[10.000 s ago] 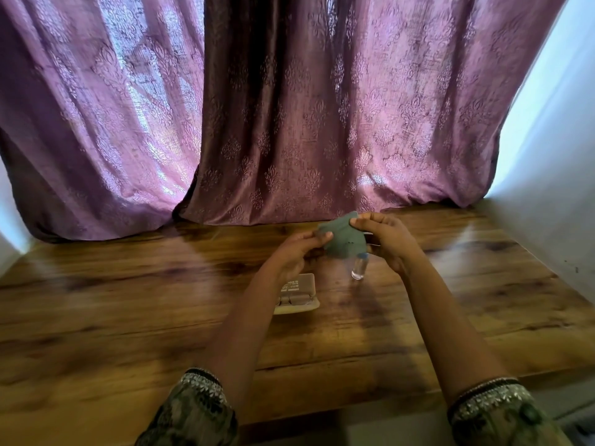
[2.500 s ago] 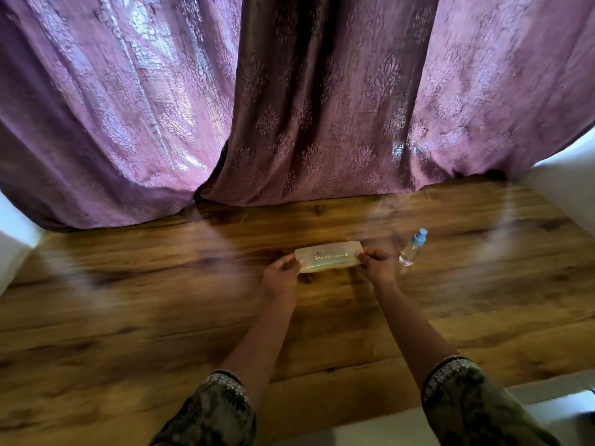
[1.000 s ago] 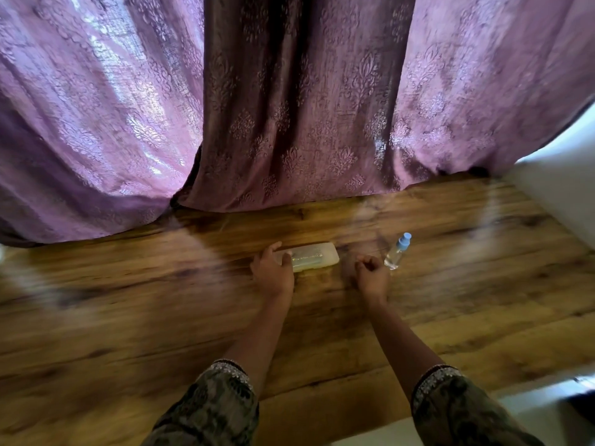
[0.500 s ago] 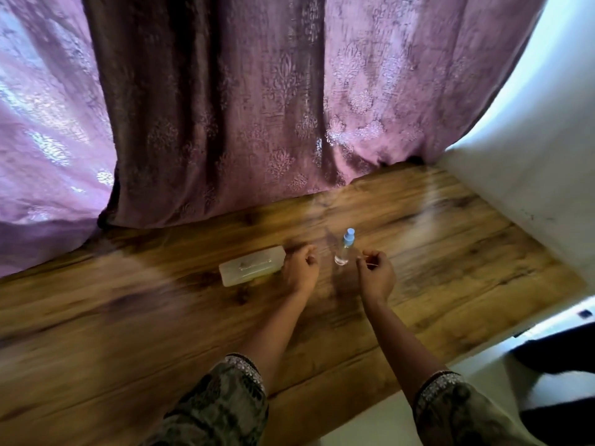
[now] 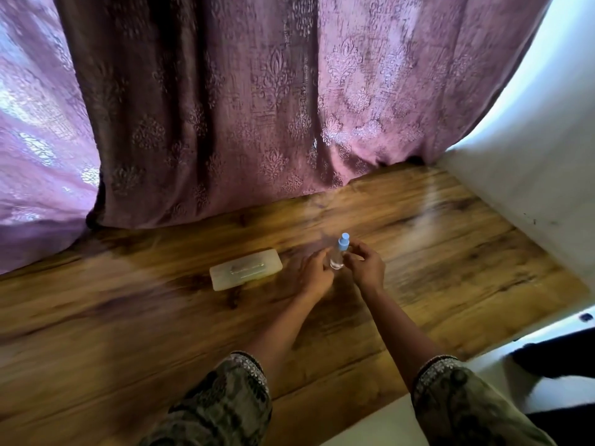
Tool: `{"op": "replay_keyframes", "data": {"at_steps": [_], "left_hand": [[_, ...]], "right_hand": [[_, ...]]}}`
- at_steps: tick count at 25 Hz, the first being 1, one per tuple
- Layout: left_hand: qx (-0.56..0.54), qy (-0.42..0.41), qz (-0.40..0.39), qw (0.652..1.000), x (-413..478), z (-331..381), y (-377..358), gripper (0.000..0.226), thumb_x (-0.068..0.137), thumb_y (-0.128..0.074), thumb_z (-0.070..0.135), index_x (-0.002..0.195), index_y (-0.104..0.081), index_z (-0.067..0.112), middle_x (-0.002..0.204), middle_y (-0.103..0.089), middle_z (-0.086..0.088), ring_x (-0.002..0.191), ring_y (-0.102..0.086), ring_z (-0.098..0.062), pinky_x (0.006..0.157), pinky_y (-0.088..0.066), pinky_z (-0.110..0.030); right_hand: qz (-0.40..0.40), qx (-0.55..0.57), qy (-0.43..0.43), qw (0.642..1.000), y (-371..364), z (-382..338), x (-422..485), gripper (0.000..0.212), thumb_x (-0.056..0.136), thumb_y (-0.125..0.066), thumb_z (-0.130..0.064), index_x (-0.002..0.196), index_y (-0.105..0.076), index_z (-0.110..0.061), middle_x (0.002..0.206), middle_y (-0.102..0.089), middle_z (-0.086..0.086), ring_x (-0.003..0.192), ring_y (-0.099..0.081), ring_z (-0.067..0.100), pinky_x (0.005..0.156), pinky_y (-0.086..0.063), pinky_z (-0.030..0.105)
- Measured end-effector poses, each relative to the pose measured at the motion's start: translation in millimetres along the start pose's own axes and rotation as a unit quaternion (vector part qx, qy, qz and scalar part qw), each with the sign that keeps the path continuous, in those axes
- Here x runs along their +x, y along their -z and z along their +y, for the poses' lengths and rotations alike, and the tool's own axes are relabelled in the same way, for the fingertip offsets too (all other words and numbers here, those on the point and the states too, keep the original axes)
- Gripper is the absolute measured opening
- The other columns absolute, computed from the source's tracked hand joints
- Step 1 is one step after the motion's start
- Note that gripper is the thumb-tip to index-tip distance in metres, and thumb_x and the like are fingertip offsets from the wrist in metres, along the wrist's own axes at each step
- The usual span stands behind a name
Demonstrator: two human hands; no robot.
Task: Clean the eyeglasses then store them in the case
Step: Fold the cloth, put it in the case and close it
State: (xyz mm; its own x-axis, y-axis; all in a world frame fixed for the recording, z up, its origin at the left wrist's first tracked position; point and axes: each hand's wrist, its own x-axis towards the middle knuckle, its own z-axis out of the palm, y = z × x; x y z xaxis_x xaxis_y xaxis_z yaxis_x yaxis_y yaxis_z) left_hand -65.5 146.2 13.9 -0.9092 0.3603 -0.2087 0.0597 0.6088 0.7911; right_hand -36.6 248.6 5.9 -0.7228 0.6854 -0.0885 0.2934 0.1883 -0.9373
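The case (image 5: 246,273), a pale, translucent oblong box, lies flat and closed near the middle of the surface (image 5: 128,317), with its long side slanting slightly toward the far edge. To its right and apart from it, a small clear bottle (image 5: 338,257) with a blue cap stands upright.

Legible text: none in this view.
Case (image 5: 246,272) lid: one faint line of marking along the middle, too blurred to read; case lies near the centre of the table (image 5: 128,317).
Spray bottle (image 5: 337,260): clear body, blue cap, any label unreadable.
Curtain (image 5: 225,91): woven ornamental motifs, not lettering.
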Motion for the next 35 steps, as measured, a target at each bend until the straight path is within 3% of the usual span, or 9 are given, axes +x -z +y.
{"op": "replay_keyframes", "data": {"at_steps": [3,5,11,15,24,27,31,35], "left_hand": [[-0.023,0.004,0.019,1.0,-2,-1,6,0.047,0.088,-0.046,0.008,0.133,-0.048,0.02,0.143,-0.044,-0.007,0.135,-0.034,-0.023,0.109,-0.022,-0.026],[-0.015,0.008,0.034,0.999,-1,-3,14,0.047,0.087,-0.045,0.009,0.133,-0.048,0.022,0.142,-0.047,-0.006,0.133,-0.035,-0.025,0.109,-0.027,-0.03],[-0.026,0.029,0.068,0.997,3,-21,46,0.05,0.084,-0.045,0.006,0.131,-0.05,0.021,0.136,-0.054,-0.006,0.13,-0.04,-0.026,0.108,-0.032,-0.033],[-0.013,0.046,0.08,0.996,3,-32,57,0.051,0.083,-0.046,0.006,0.132,-0.049,0.021,0.131,-0.056,-0.013,0.128,-0.039,-0.03,0.106,-0.031,-0.033],[-0.015,0.04,0.067,0.997,0,-42,58,0.052,0.086,-0.041,0.003,0.134,-0.046,0.023,0.126,-0.055,-0.015,0.125,-0.037,-0.03,0.105,-0.033,-0.037],[-0.032,0.044,0.068,0.996,-3,-42,60,0.052,0.086,-0.041,0.001,0.134,-0.047,0.022,0.127,-0.054,-0.016,0.123,-0.039,-0.03,0.106,-0.035,-0.038],[-0.027,0.049,0.117,0.992,-15,-45,64,0.052,0.089,-0.043,0.006,0.138,-0.039,0.021,0.137,-0.048,-0.011,0.129,-0.038,-0.027,0.108,-0.036,-0.039],[0.045,0.022,0.205,0.977,-33,-57,73,0.053,0.089,-0.045,0.008,0.141,-0.035,0.016,0.141,-0.045,-0.008,0.131,-0.036,-0.026,0.11,-0.034,-0.039]], "right_hand": [[0.004,0.011,0.006,1.0,-9,-6,2,0.027,0.079,-0.061,0.003,0.102,-0.069,-0.01,0.093,-0.069,0.006,0.083,-0.062,0.015,0.074,-0.048,0.023],[-0.005,0.015,0.018,1.0,-19,-12,4,0.028,0.079,-0.061,0.002,0.102,-0.069,-0.011,0.096,-0.07,0.006,0.084,-0.062,0.013,0.077,-0.048,0.022],[-0.077,0.039,0.009,0.996,-57,-26,7,0.026,0.081,-0.061,0.002,0.103,-0.069,-0.007,0.09,-0.068,0.008,0.087,-0.062,0.021,0.091,-0.051,0.047],[-0.101,0.042,0.016,0.994,-74,-29,3,0.025,0.082,-0.058,0.002,0.103,-0.069,-0.007,0.1,-0.071,0.013,0.094,-0.066,0.026,0.091,-0.05,0.05],[-0.11,0.017,0.002,0.994,-78,-32,-2,0.029,0.081,-0.057,0.003,0.106,-0.068,-0.006,0.104,-0.07,0.014,0.099,-0.065,0.028,0.094,-0.049,0.047],[-0.105,-0.002,0.018,0.994,-75,-35,-6,0.035,0.079,-0.055,0.005,0.111,-0.066,-0.007,0.102,-0.071,0.013,0.093,-0.065,0.023,0.088,-0.052,0.037],[-0.056,-0.026,0.014,0.998,-70,-34,-16,0.024,0.083,-0.058,0.0,0.103,-0.064,-0.01,0.095,-0.068,0.006,0.08,-0.06,0.013,0.071,-0.041,0.022],[-0.012,-0.045,0.036,0.998,-64,-28,-34,0.006,0.084,-0.061,-0.008,0.089,-0.062,-0.012,0.091,-0.068,0.005,0.085,-0.062,0.019,0.075,-0.046,0.03]]}}
